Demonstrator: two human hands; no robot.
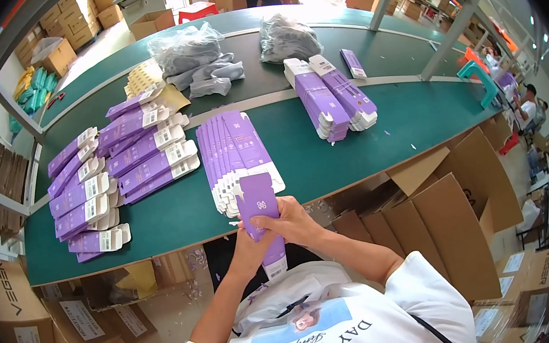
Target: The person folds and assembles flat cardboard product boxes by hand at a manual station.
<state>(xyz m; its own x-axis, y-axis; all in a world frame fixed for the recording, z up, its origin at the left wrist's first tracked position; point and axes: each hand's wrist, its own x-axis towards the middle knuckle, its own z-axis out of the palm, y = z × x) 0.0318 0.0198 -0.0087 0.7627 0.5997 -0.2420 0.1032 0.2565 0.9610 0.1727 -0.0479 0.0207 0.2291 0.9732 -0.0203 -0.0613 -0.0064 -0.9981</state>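
Note:
A flat purple carton (259, 201) with white end flaps is held upright between my two hands, just off the table's near edge. My left hand (250, 246) wraps its lower left side. From the right, my right hand (288, 222) grips it with the thumb across its front. Right behind it lies a fanned stack of flattened purple cartons (234, 142), white ends toward me. To the left sit several rows of purple boxes (143, 160) with white flaps standing out at their ends. Whether the held carton is one sheet or more, I cannot tell.
Two banded bundles of flat cartons (321, 103) and a single small box (353, 64) lie at back right on the green table (392, 146). Grey items in plastic bags (188, 50) rest on the far strip. Large brown cartons (438, 228) crowd the right; metal posts (452, 15) rise beyond.

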